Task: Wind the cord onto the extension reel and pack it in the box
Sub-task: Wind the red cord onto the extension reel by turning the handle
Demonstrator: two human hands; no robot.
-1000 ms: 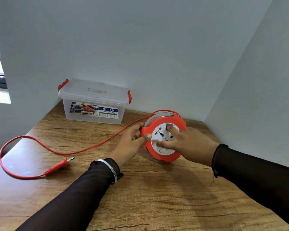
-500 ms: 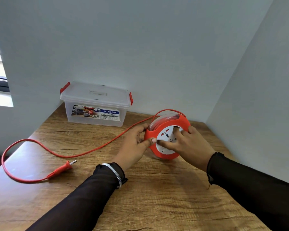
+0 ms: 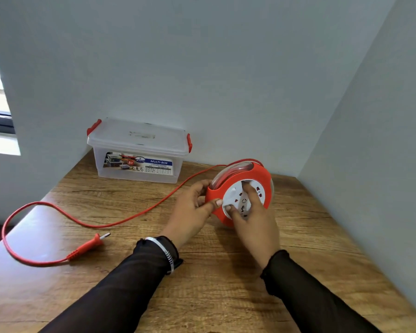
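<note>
Head view: reel stood on edge on desk, right of centre, tilted toward camera. Left hand gripped reel's left rim, thumb on red face, fingers curled behind. Right hand lay on white socket plate, fingers bent onto it; whether pinching anything could not be told. Cord ran from reel top leftward across desk, looped over left edge, ended at plug lying on desk. Box stood by back wall, lid on, well apart from reel.
</note>
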